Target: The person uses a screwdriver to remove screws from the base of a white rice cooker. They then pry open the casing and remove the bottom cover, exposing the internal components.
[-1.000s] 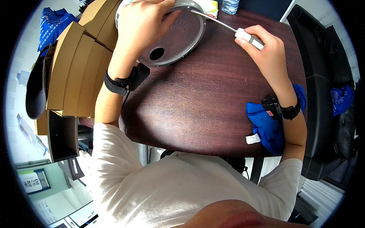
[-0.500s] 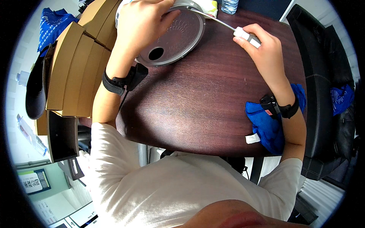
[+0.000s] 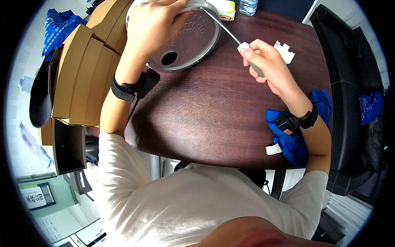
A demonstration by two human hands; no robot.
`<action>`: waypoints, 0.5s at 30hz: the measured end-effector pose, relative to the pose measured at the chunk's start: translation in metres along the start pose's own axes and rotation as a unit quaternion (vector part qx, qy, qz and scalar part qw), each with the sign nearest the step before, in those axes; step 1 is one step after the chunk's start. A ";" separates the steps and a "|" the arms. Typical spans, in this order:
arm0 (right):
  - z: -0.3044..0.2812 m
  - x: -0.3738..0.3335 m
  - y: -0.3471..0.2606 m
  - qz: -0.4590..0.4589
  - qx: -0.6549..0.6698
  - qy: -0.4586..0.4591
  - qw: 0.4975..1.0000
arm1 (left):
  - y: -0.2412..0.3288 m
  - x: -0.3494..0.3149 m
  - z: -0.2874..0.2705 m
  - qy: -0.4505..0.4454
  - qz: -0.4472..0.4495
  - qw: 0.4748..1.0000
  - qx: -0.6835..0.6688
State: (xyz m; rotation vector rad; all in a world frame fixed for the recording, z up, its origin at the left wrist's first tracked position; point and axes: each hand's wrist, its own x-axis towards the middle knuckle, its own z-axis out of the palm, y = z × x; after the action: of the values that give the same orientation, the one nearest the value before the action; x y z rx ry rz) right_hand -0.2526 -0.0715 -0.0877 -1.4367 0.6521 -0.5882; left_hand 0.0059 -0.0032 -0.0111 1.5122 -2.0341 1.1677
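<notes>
A round grey, see-through-looking base with a raised rim, moulded ridges and one dark hole stands tilted at the table's far side. Over its upper left part lies my left hand, fingers bent and thumb against it; the fingertips are partly cut off by the picture's top edge. My right hand is wrapped round the white and grey handle of a screwdriver. Its long metal shaft slants up and left, and the tip meets the base near its top rim.
Behind my right hand lies a small white plastic piece. A blue cloth is under my right forearm. Cardboard boxes stand on the left. A water bottle and a folded cloth are at the back; a black sofa is at right.
My right hand has moved left and down with the screwdriver, so the shaft stands steeper. The white plastic piece now shows behind it. The left hand has hardly moved.
</notes>
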 end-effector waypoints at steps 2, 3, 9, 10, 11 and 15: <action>0.003 0.000 0.001 0.033 0.053 -0.022 0.998 | -0.002 -0.001 0.003 0.001 0.011 1.000 0.005; 0.004 0.000 0.001 0.050 0.079 -0.033 0.995 | -0.001 -0.001 0.003 0.001 0.007 1.000 0.010; 0.003 0.001 0.000 0.082 0.126 -0.060 0.987 | -0.001 0.001 0.003 -0.004 0.012 0.999 0.031; 0.000 0.002 0.001 0.080 0.121 -0.063 0.987 | 0.000 0.000 0.004 -0.006 0.005 0.999 0.033; -0.003 0.004 0.001 0.046 0.058 -0.039 0.996 | 0.000 -0.001 0.004 -0.008 -0.001 0.999 0.037; -0.024 0.015 0.003 -0.134 -0.197 0.066 0.969 | 0.003 0.000 0.003 -0.005 0.001 1.000 0.031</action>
State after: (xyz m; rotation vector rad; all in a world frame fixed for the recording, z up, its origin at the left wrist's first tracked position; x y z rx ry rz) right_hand -0.2590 -0.0986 -0.0920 -1.8882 0.7122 -0.8031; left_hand 0.0039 -0.0054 -0.0145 1.5474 -2.0245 1.2375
